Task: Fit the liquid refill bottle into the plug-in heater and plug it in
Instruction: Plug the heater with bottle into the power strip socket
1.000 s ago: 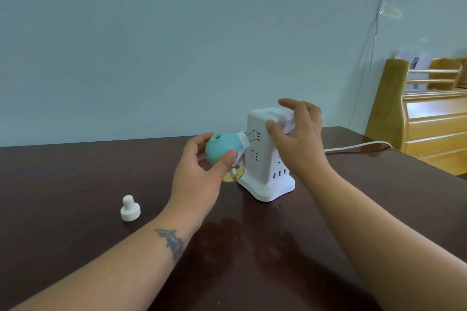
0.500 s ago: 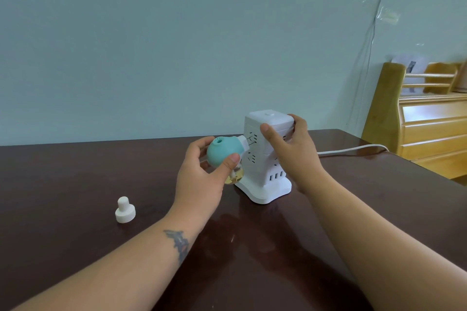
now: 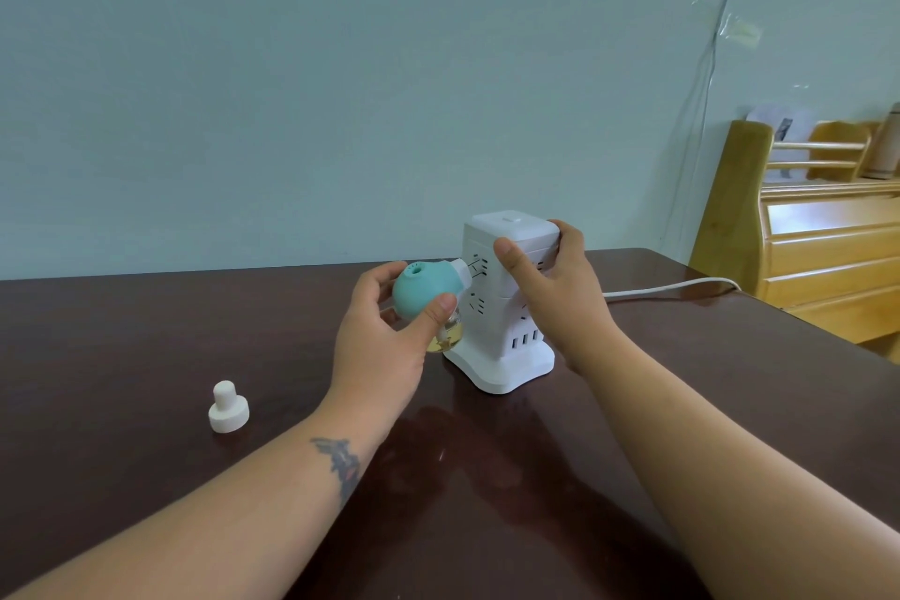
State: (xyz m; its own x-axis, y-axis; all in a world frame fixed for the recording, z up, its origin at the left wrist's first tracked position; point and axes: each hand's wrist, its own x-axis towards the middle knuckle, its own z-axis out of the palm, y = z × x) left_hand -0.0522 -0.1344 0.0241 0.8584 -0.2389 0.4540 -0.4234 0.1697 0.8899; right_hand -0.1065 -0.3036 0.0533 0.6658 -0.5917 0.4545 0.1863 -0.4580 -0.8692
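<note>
Left hand (image 3: 384, 346) grips teal heater (image 3: 422, 288), prongs at socket tower (image 3: 506, 307); right hand (image 3: 555, 292) clasps tower top; dark glossy table (image 3: 146, 331); pale wall (image 3: 341, 63).

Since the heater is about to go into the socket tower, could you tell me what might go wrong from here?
1. The prongs seem only at the slots; slight misalignment could make the teal heater jam or bend them.
2. A sideways push may tip or slide the socket tower, held only near its top by the right hand.
3. The left hand grips the heater, not the refill bottle; a loosely fitted bottle might drop out.
</note>
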